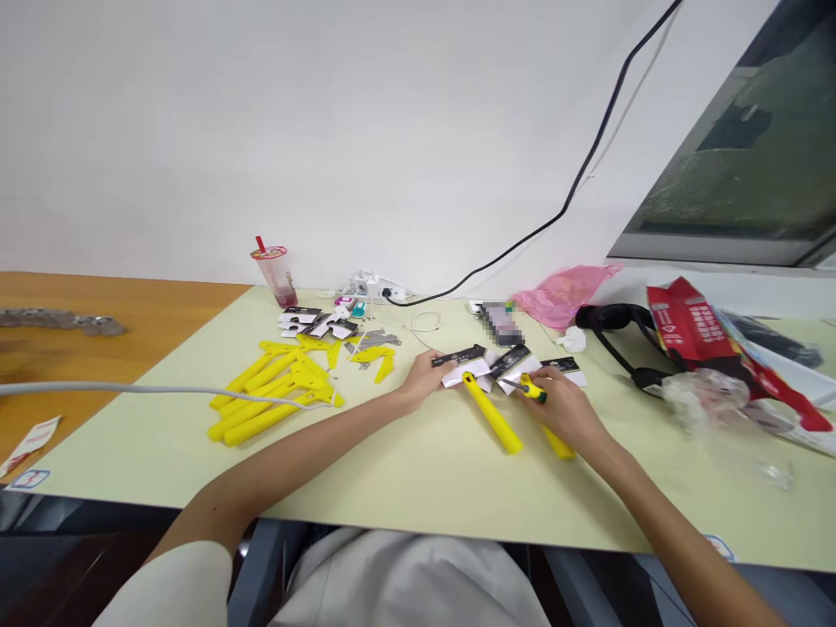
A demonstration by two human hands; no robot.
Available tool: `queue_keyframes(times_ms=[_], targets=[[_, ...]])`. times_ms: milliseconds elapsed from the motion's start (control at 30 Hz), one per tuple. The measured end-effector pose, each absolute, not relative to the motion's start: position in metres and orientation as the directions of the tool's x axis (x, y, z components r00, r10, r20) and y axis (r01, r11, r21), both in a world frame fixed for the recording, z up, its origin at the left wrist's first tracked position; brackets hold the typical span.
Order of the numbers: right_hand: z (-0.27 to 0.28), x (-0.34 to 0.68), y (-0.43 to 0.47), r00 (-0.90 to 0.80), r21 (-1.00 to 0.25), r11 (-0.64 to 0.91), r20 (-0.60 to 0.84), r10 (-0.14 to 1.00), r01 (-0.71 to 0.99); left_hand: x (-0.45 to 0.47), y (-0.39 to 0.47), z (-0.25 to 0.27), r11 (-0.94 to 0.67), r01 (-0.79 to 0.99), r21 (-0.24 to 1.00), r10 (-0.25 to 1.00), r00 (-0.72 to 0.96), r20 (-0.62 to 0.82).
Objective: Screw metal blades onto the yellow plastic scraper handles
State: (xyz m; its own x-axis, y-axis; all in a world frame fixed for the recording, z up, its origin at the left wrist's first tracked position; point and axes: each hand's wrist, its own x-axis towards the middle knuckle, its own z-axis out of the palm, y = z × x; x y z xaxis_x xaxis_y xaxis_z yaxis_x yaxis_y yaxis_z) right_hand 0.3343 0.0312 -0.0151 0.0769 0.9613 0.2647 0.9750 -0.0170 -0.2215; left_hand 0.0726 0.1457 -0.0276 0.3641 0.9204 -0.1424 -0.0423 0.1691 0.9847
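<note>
My right hand [562, 405] is closed around a small screwdriver [535, 390] with a yellow and dark handle, its shaft pointing left. Beneath that hand, part of a yellow handle [558, 442] shows. My left hand [421, 381] pinches the left end of a black-and-white card [465, 364]. Against the card's lower edge lies the top of another yellow handle [495, 414]. A second card [515, 366] sits between my hands, and a third card [567, 370] lies partly behind my right hand.
Several yellow handles [261, 414] are piled at left, crossed by a grey cable [163, 389]. Behind them are yellow pieces [372, 354], grey strips [382, 340], more cards [300, 318] and a cup [278, 274]. A phone [502, 324], pink bag [565, 292], black headset [617, 326] and red packaging [696, 326] stand rightward.
</note>
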Motion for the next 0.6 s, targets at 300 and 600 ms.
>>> queue_keyframes(times_ms=[300, 600], targets=[[-0.018, 0.352, 0.026, 0.116, -0.150, -0.080, 0.250, 0.961, 0.985, 0.080, 0.138, -0.026, -0.244, 0.227, 0.943, 0.895, 0.426, 0.129], [0.011, 0.320, 0.045, 0.022, -0.094, 0.011, 0.341, 0.940, 0.995, -0.030, 0.015, 0.062, -0.323, -0.088, 0.942, 0.348, 0.915, 0.204]])
